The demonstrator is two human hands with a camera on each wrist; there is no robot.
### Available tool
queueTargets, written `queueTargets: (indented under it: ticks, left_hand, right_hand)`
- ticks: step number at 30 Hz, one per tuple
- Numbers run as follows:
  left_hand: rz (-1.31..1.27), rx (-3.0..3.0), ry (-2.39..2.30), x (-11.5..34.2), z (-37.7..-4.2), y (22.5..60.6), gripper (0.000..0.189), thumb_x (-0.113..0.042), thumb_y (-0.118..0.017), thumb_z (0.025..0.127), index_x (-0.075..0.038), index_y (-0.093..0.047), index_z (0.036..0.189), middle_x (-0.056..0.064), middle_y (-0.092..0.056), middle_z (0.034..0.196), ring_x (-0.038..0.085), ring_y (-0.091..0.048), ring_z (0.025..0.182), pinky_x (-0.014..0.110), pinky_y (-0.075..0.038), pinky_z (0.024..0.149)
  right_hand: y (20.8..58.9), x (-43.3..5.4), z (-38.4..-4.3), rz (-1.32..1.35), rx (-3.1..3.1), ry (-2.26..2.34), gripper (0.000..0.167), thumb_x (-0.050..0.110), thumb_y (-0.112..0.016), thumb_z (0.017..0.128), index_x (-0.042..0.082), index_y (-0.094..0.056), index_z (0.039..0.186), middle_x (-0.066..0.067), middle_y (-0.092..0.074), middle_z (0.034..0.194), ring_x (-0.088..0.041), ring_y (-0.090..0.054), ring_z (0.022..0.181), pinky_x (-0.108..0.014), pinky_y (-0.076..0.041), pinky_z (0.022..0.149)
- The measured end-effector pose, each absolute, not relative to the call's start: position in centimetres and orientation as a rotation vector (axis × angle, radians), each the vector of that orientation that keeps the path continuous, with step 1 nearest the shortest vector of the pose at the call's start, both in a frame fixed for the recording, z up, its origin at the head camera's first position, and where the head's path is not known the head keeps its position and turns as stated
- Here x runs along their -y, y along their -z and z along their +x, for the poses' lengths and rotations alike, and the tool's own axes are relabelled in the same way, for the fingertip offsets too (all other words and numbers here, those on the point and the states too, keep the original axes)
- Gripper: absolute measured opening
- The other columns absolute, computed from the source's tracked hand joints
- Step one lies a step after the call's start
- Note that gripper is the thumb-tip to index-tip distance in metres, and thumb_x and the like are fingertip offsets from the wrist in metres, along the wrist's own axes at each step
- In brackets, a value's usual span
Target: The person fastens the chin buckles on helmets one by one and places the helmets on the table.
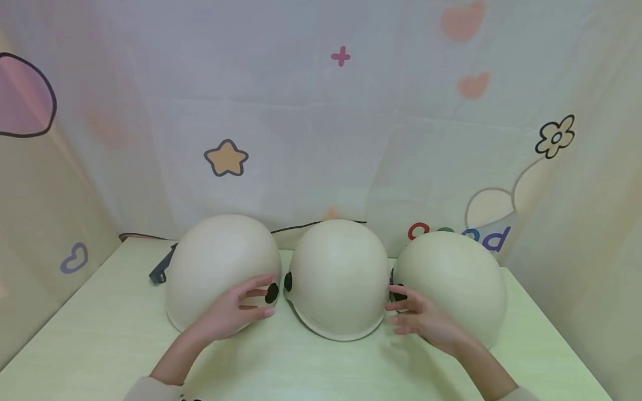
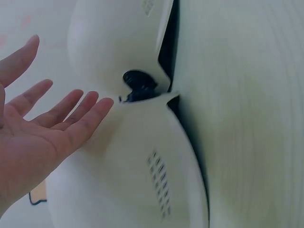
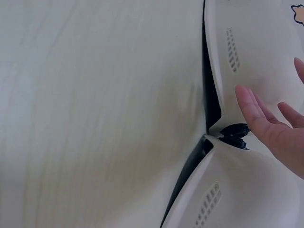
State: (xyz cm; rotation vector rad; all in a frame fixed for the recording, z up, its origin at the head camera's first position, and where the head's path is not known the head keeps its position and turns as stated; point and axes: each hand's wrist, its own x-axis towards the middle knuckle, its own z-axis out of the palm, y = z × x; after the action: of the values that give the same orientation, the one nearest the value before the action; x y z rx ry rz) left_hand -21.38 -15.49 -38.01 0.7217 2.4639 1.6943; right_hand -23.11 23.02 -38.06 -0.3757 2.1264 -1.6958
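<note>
Three cream helmets stand side by side, rims down, on a pale tabletop (image 1: 321,370): the left helmet (image 1: 223,250), the middle helmet (image 1: 338,278) and the right helmet (image 1: 453,273). The left hand (image 1: 232,311), grasping nothing, extends its fingers before the left helmet's inner edge; the right hand (image 1: 425,320), likewise unclenched and without a hold, lies before the narrow gap between middle and right helmets. Whether any fingertip makes contact is hard to judge. Neighbouring edges nearly meet at the black fittings (image 1: 288,282), leaving little room between shells. A patterned cloth (image 1: 301,139) rises close behind; tabletop extends before the rims and, more broadly at left than right, beyond the outer helmets.
</note>
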Motion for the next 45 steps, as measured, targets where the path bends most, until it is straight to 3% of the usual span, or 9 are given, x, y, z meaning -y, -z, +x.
queueTargets:
  ticks: [9, 16, 22, 36, 38, 39, 45]
  left_hand:
    - [0.680, -2.536, -1.664, 19.9, -19.7, 37.2, 0.059, -0.021, -0.067, 0.084, -0.003, -0.042, 0.134, 0.018, -0.049, 0.127, 0.032, -0.051, 0.111, 0.027, -0.047, 0.084]
    - [0.650, -2.614, -1.658, 22.6, -19.1, 37.2, 0.054, -0.018, -0.065, 0.085, -0.006, -0.044, 0.133, 0.015, -0.053, 0.121, 0.022, -0.055, 0.105, 0.026, -0.048, 0.080]
    - [0.635, -2.738, -1.599, 24.6, -18.8, 37.5, 0.054, -0.021, -0.066, 0.085, -0.012, -0.045, 0.133, 0.010, -0.050, 0.126, 0.005, -0.051, 0.107, 0.025, -0.048, 0.078]
    - [0.511, -2.935, -1.575, 27.5, -18.2, 39.3, 0.062, -0.015, -0.066, 0.085, -0.005, -0.036, 0.138, 0.015, -0.037, 0.133, -0.012, -0.040, 0.106, 0.019, -0.048, 0.076]
    - [0.468, -2.943, -1.538, 27.8, -18.2, 39.6, 0.065, -0.018, -0.066, 0.085, -0.008, -0.033, 0.140, 0.014, -0.033, 0.136, -0.013, -0.039, 0.107, 0.020, -0.048, 0.076]
    - [0.446, -2.939, -1.522, 28.0, -18.2, 39.7, 0.066, -0.019, -0.066, 0.085, -0.009, -0.031, 0.141, 0.014, -0.031, 0.138, -0.007, -0.041, 0.110, 0.023, -0.049, 0.077]
    - [0.336, -2.871, -1.490, 28.7, -18.2, 40.2, 0.072, -0.025, -0.063, 0.087, -0.015, -0.023, 0.145, 0.017, -0.028, 0.143, -0.010, -0.040, 0.109, 0.056, -0.040, 0.083]
  right_hand:
    - [37.1, -22.1, -23.1, -0.405, -2.126, 1.725, 0.065, 0.012, -0.062, 0.087, -0.001, -0.025, 0.139, -0.028, -0.048, 0.117, -0.039, -0.052, 0.105, -0.041, -0.047, 0.086]
    - [36.5, -20.8, -23.1, -0.488, -2.118, 1.750, 0.060, 0.011, -0.063, 0.086, -0.001, -0.032, 0.136, -0.022, -0.055, 0.109, -0.031, -0.055, 0.100, -0.041, -0.047, 0.086]
    - [36.3, -19.4, -23.1, -0.558, -2.078, 1.748, 0.054, 0.008, -0.061, 0.087, -0.001, -0.036, 0.133, -0.023, -0.056, 0.107, -0.031, -0.057, 0.099, -0.039, -0.047, 0.086]
    - [37.0, -16.1, -22.9, -0.576, -2.013, 1.732, 0.045, 0.005, -0.060, 0.086, 0.000, -0.044, 0.128, -0.020, -0.059, 0.103, -0.031, -0.058, 0.098, -0.040, -0.047, 0.085]
    - [37.0, -15.5, -22.9, -0.587, -1.999, 1.730, 0.045, 0.004, -0.060, 0.086, -0.002, -0.044, 0.128, -0.020, -0.059, 0.103, -0.032, -0.058, 0.098, -0.040, -0.047, 0.085]
    - [37.1, -15.2, -23.0, -0.589, -1.990, 1.733, 0.044, 0.004, -0.060, 0.086, -0.002, -0.044, 0.127, -0.020, -0.059, 0.103, -0.033, -0.058, 0.097, -0.041, -0.048, 0.085]
    - [37.8, -13.2, -22.7, -0.626, -1.973, 1.744, 0.043, 0.003, -0.059, 0.086, -0.005, -0.044, 0.126, -0.021, -0.060, 0.104, -0.027, -0.060, 0.094, -0.042, -0.049, 0.082]
